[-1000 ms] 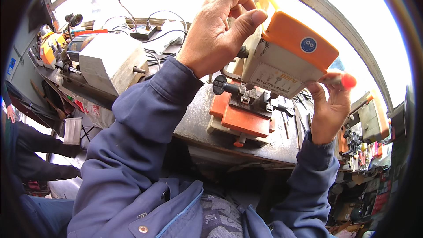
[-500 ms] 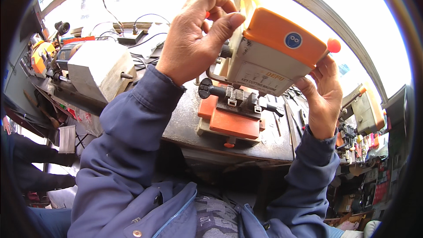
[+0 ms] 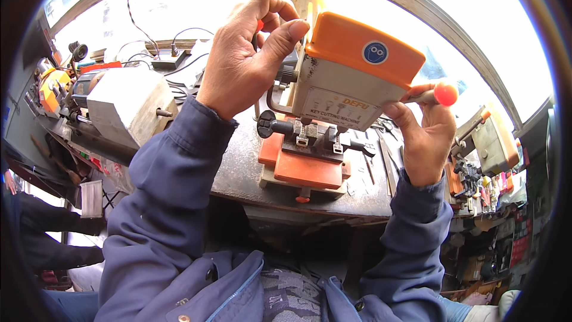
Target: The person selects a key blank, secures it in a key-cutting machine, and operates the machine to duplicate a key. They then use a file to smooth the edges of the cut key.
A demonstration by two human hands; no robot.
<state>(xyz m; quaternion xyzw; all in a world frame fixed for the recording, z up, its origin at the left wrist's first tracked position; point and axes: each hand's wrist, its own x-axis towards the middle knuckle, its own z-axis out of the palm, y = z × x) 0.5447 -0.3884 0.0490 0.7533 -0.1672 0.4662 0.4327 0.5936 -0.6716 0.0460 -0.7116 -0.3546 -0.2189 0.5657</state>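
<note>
A key cutting machine (image 3: 339,92) with a beige body and orange top cover (image 3: 366,48) stands on the bench before me. My left hand (image 3: 247,53) is at its upper left side, with fingers curled round a red-tipped lever (image 3: 260,25), mostly hidden by them. At the right side my right hand (image 3: 429,134) grips a lever ending in a red ball knob (image 3: 445,93); the thumb lies near the body's lower right corner. Below the body, two key clamps (image 3: 319,136) sit on an orange carriage (image 3: 307,169). A black knob (image 3: 266,124) sticks out to the left.
A second machine with a white housing (image 3: 128,104) stands to the left, with black cables (image 3: 179,86) behind it. Another beige machine (image 3: 491,143) is at the right. Thin tools (image 3: 386,161) lie on the bench (image 3: 238,173) beside the carriage. Someone's dark-clothed legs (image 3: 53,226) show at far left.
The right lever's red ball knob has swung down, my right hand moving with it. My left hand keeps its place at the machine. The whole view has shifted slightly.
</note>
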